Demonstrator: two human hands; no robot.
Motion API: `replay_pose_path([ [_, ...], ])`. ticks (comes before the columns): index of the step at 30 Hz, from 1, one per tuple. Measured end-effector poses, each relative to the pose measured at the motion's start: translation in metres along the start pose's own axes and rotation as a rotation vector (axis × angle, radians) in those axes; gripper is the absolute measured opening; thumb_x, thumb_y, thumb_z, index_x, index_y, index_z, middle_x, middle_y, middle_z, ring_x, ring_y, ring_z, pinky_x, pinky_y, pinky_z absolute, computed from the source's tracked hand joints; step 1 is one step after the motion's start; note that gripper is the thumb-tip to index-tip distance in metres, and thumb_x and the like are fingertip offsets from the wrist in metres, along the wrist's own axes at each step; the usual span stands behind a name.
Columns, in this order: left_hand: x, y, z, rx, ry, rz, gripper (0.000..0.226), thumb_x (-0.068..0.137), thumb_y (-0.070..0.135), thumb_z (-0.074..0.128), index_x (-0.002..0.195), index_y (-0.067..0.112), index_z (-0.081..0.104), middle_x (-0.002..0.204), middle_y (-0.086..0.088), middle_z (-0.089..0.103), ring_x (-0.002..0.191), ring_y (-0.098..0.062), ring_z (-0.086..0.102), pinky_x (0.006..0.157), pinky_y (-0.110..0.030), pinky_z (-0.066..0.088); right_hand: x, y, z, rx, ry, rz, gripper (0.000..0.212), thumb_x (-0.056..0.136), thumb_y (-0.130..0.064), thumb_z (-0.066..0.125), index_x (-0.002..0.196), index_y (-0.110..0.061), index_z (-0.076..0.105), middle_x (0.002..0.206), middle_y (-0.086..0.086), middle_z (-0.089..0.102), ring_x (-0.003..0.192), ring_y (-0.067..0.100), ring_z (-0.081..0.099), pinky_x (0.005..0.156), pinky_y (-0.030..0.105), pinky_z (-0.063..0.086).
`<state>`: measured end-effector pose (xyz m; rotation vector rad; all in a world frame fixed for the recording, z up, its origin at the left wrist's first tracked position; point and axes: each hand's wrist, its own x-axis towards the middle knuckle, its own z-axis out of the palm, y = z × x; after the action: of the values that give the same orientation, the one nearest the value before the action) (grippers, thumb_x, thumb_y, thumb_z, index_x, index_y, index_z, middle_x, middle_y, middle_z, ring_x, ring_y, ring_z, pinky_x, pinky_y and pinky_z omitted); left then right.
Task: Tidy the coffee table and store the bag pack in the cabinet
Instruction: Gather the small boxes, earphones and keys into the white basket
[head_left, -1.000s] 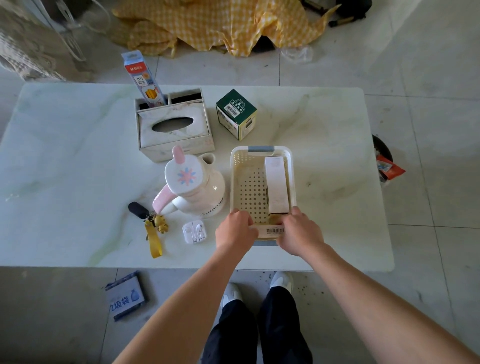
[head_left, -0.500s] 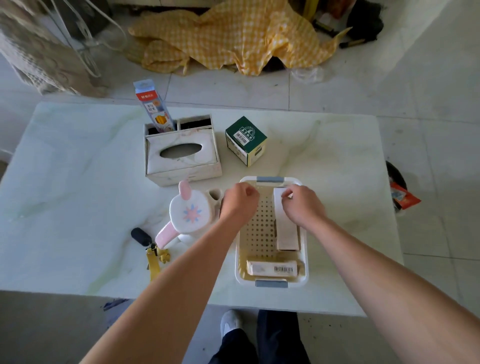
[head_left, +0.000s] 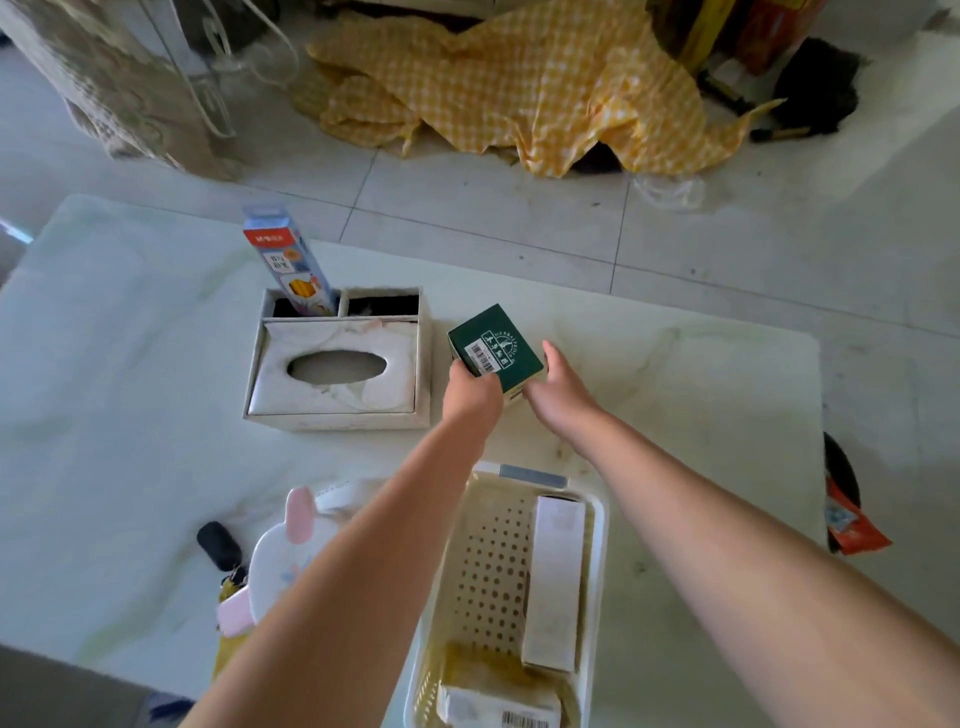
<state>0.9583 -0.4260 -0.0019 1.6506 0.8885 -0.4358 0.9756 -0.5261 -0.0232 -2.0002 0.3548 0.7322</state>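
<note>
cradling green box (head_left: 496, 347) between hands

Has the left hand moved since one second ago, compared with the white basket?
Yes. The left hand left the basket's near rim and went beyond its far end to the green box.

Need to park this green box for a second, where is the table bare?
Bare marble lies right of the green box, running to the table's far right edge, and left of the tissue holder. It is crowded near the basket, kettle and keys.
</note>
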Motion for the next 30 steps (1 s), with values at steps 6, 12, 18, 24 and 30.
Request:
replay_pose_path([
  [6, 0.001, -0.001, 0.007, -0.108, -0.004, 0.13, 0.049, 0.089, 0.004, 0.042, 0.137, 0.015, 0.043, 0.135, -0.004, 0.056, 0.125, -0.021, 0.051, 0.104, -0.033, 0.039, 0.003, -0.004, 0.0, 0.174, 0.13, -0.026, 0.043, 0.086, -0.015, 0.049, 0.129, -0.019, 0.051, 0.119, 0.004, 0.063, 0.097, 0.019, 0.057, 0.072, 0.025, 0.038],
  [12, -0.032, 0.012, 0.006, 0.033, 0.15, 0.346, 0.035, 0.09, 0.033, 0.055, 0.123, 0.02, 0.052, 0.126, 0.0, 0.054, 0.12, -0.02, 0.049, 0.104, -0.045, 0.04, -0.031, -0.02, -0.017, 0.263, 0.305, -0.087, 0.046, 0.084, -0.05, 0.052, 0.124, -0.027, 0.052, 0.106, -0.001, 0.066, 0.094, 0.018, 0.061, 0.074, 0.03, 0.044],
  [18, -0.088, 0.0, -0.01, 0.012, 0.159, 0.381, 0.028, 0.083, 0.038, 0.058, 0.105, 0.021, 0.052, 0.109, -0.003, 0.059, 0.105, -0.023, 0.056, 0.094, -0.045, 0.048, -0.098, -0.016, -0.024, 0.228, 0.364, -0.102, 0.038, 0.081, -0.056, 0.051, 0.104, -0.026, 0.056, 0.085, -0.006, 0.066, 0.08, 0.011, 0.064, 0.063, 0.027, 0.046],
  [24, -0.141, -0.069, -0.032, 0.046, 0.059, 0.34, 0.027, 0.079, 0.039, 0.059, 0.101, 0.025, 0.052, 0.106, -0.003, 0.062, 0.096, -0.019, 0.063, 0.084, -0.043, 0.055, -0.166, 0.034, 0.014, 0.204, 0.38, -0.072, 0.021, 0.083, -0.051, 0.051, 0.088, -0.032, 0.057, 0.077, -0.011, 0.067, 0.075, 0.008, 0.066, 0.058, 0.025, 0.046],
  [30, -0.155, -0.129, -0.053, 0.199, -0.043, 0.295, 0.033, 0.092, 0.028, 0.052, 0.124, 0.023, 0.049, 0.117, 0.003, 0.064, 0.107, -0.017, 0.061, 0.094, -0.041, 0.051, -0.195, 0.076, 0.049, 0.112, 0.304, -0.037, 0.042, 0.087, -0.051, 0.051, 0.124, -0.03, 0.055, 0.087, -0.007, 0.069, 0.079, 0.01, 0.066, 0.064, 0.025, 0.048],
])
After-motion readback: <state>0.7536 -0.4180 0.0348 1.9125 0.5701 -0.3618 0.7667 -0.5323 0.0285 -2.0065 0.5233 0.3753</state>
